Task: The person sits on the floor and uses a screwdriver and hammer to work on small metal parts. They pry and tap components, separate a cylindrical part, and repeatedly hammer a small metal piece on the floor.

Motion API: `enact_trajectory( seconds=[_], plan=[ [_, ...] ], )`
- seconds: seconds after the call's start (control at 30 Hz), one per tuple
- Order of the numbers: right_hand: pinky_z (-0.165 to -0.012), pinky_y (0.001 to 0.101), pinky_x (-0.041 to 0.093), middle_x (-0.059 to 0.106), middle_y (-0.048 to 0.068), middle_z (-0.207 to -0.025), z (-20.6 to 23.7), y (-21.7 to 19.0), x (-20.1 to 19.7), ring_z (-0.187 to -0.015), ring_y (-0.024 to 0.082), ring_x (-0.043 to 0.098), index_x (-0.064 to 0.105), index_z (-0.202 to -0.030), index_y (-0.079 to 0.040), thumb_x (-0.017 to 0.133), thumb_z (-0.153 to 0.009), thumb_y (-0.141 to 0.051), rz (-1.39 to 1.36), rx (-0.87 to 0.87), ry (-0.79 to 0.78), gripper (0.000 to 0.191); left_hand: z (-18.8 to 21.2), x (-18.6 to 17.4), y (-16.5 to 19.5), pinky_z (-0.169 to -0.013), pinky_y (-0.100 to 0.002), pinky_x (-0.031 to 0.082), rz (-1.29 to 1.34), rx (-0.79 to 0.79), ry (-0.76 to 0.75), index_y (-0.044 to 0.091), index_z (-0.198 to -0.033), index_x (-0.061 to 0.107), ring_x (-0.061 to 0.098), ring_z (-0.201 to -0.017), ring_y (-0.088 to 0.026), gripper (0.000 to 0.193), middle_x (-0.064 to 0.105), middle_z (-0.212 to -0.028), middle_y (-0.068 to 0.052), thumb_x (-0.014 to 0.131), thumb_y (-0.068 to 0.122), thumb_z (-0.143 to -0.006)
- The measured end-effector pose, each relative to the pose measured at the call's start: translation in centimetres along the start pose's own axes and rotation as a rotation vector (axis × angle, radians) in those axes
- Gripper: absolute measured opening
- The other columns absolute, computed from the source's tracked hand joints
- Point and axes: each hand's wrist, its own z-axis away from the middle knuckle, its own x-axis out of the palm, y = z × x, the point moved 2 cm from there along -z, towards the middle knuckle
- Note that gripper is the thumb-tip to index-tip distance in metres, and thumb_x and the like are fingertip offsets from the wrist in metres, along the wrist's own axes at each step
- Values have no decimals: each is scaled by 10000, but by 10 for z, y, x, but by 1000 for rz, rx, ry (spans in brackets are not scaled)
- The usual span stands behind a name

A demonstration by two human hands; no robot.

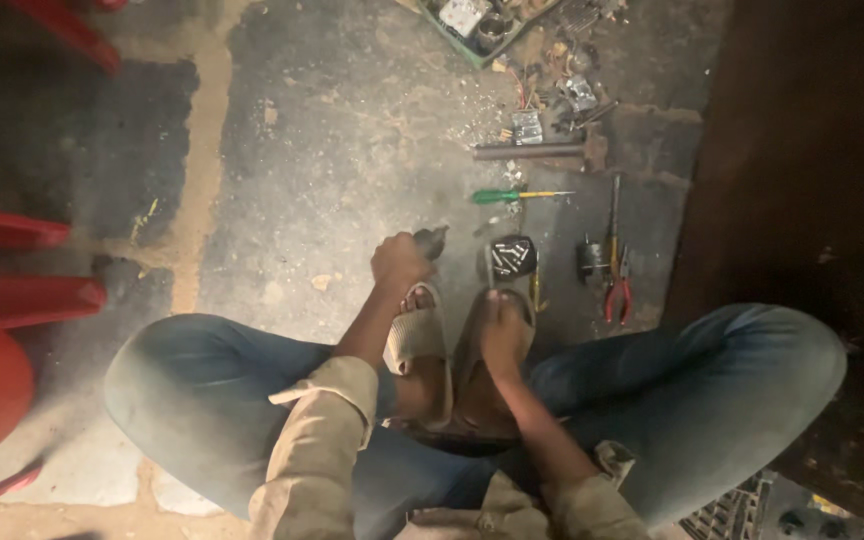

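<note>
Down on the floor [352, 160], legs crossed, sandals on. The left hand [400, 260] was curled into a fist around a small dark metal part [433, 240], held just beyond the left sandal [416, 335]. The right hand [504, 335] pinched a thin rod [490, 272], its tip up beside a small black container of screws [513, 256]. Farther off lay a green-handled screwdriver [520, 196], and beyond that a hammer [542, 151]; red-handled pliers [618, 290] lay to the right.
</note>
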Motion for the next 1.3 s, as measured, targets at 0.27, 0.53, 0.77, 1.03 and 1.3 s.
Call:
enact_trajectory(
  seconds=[0.27,0.53,0.77,1.03,1.3],
  plan=[
    [-605,396,322,371,102,-696,-5,-50,-37,-656,200,371,450,-788,2,424,-1123,-306,-433,64,-94,455,-6,0,-4,-862,-470,583,-44,35,15,74,-1073,701,715,-1009,-387,535,729,-1059,-198,880,337,-644],
    [-944,585,407,555,386,-999,14,-3,10,-976,581,508,658,-976,27,463,-1162,-292,63,-154,-106,418,1,4,-3,-877,-479,578,-57,50,33,93,-1114,666,712,-1019,-389,501,731,-1067,-190,830,279,-679],
    [-751,496,491,643,240,-848,4,23,5,-771,403,596,656,-970,47,469,-1070,-353,-254,534,-45,453,-7,21,-17,-807,-535,539,106,242,232,99,-1249,538,668,-975,-440,542,630,-1213,-185,763,212,-769],
    [-589,469,456,529,63,-797,8,71,4,-644,257,512,577,-966,-135,523,-1020,-342,-688,1252,251,221,5,35,-21,-784,-520,550,-237,504,197,75,-1288,495,592,-1113,-353,631,533,-1214,-131,801,176,-746],
    [-560,426,411,622,107,-873,8,65,-2,-677,265,559,661,-991,-65,564,-958,-293,-597,1370,179,250,17,31,-12,-765,-500,564,-277,584,220,105,-1338,515,599,-1129,-328,660,541,-1212,-106,797,159,-744]
  ],
)
